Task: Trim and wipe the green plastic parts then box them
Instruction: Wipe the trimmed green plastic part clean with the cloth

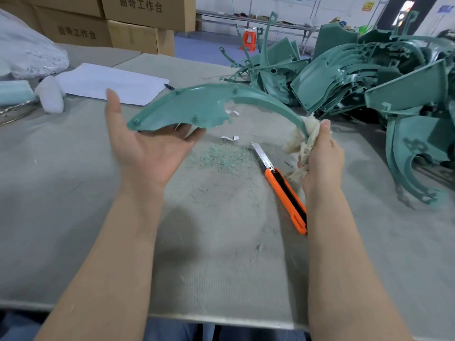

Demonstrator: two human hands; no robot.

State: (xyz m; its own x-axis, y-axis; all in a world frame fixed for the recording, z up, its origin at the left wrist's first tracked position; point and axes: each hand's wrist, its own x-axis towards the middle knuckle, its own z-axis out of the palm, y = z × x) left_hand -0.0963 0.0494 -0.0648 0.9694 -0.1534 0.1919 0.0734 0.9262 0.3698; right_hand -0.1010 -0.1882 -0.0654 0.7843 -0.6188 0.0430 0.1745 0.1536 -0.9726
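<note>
Head-worn view, close, down onto table [73, 217]

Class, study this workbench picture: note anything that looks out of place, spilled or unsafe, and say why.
The orange utility knife lies on the table with its blade extended and bare, close beside the right hand holding the cloth. Green shavings lie scattered next to the blade.

- A factory workshop — a wide desk [73, 193] under grey cloth, littered with green shavings [224, 157] beside a knife [285, 190].
- Green plastic parts [369, 70] heaped at the right.
- Stacked cardboard boxes [138, 23] behind — a long bench [270, 22] farther back.
</note>
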